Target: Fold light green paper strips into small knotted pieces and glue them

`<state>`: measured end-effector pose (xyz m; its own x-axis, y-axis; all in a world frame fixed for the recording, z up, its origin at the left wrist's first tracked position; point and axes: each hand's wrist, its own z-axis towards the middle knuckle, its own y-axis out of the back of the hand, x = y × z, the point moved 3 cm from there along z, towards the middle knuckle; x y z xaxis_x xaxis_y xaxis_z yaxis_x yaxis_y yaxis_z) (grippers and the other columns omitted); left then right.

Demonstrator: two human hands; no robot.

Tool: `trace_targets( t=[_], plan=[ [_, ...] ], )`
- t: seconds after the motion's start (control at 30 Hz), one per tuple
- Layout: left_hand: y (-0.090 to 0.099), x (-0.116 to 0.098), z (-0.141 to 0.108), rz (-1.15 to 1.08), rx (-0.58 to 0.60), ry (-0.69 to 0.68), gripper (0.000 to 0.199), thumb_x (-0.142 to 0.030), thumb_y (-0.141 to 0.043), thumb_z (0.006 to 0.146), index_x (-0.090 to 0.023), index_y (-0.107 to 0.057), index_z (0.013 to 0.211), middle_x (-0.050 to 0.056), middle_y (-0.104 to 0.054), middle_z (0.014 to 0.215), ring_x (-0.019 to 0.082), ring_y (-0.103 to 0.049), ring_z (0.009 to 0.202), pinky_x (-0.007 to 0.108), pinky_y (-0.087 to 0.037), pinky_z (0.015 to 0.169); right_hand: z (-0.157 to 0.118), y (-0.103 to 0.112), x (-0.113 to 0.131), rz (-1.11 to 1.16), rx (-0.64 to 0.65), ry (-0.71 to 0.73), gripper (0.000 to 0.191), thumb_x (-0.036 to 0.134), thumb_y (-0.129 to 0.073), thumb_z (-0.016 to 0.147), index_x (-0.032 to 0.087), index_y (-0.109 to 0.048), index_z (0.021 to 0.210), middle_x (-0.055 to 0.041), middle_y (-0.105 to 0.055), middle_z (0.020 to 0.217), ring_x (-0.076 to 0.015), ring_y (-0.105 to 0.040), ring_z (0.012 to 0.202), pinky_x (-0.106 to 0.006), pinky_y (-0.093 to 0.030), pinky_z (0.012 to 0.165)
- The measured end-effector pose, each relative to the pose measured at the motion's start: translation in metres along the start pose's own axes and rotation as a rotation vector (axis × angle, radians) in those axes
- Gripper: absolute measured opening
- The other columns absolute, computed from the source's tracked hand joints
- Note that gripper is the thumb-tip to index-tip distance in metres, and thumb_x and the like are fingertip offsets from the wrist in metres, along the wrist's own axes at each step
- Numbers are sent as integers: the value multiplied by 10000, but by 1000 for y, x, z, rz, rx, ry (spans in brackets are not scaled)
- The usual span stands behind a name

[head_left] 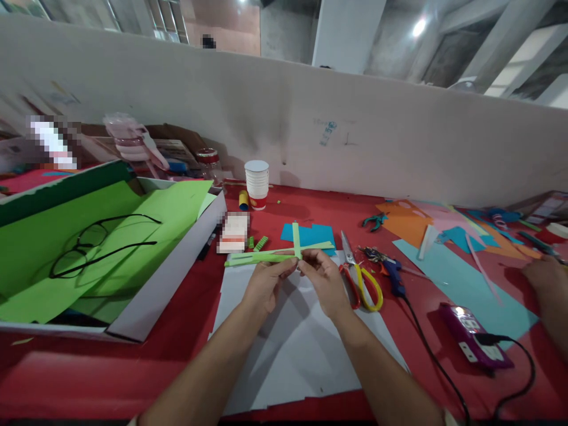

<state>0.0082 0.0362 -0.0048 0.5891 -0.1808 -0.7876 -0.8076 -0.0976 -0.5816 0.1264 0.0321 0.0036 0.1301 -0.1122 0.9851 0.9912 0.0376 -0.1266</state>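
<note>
Over white paper sheets (284, 355), both my hands meet at light green paper strips (296, 236). My left hand (268, 281) pinches the strips where one standing upright crosses another lying sideways. My right hand (322, 275) is closed on the same crossing, fingertips almost touching those of the left. More green strips (242, 258) stretch out to the left over the paper's far edge. Blue paper (270, 234) is not under the hands; a blue sheet (322, 234) lies just behind them. Scissors (364, 287) with red and yellow handles rest right of my right hand.
At left stands a box (168, 272) holding green paper and eyeglasses (95, 236). Stacked paper cups (257, 183) stand by the wall. A glue gun (393, 275), a purple power unit (474, 337) and coloured paper (465, 284) lie right, near another person's hand (548, 284).
</note>
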Motion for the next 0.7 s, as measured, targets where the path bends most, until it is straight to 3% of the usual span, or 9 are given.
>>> trace_targets(
  t=[0.33, 0.57, 0.7],
  plan=[
    [-7, -1, -6, 42, 17, -69, 200, -207, -755, 597, -131, -720, 779, 63, -716, 768, 172, -633, 730, 305, -486, 737, 0, -3, -2, 210, -59, -92, 120, 303, -647, 736, 204, -587, 770, 24, -606, 700, -113, -562, 620, -258, -464, 605],
    [-6, -3, -6, 85, 45, -87, 205, -208, -762, 591, -140, -715, 778, 53, -712, 779, 170, -625, 746, 314, -484, 769, -3, -4, -1, 194, -55, -53, 93, 280, -623, 763, 210, -562, 766, 36, -602, 662, -112, -571, 609, -260, -458, 611],
    [-8, -4, -6, 57, 98, -74, 144, -209, -746, 607, -132, -694, 717, 38, -674, 680, 148, -603, 661, 290, -482, 689, -4, -3, 0, 156, -50, -40, 100, 282, -635, 765, 210, -566, 775, 37, -599, 635, -117, -572, 606, -261, -459, 609]
  ],
)
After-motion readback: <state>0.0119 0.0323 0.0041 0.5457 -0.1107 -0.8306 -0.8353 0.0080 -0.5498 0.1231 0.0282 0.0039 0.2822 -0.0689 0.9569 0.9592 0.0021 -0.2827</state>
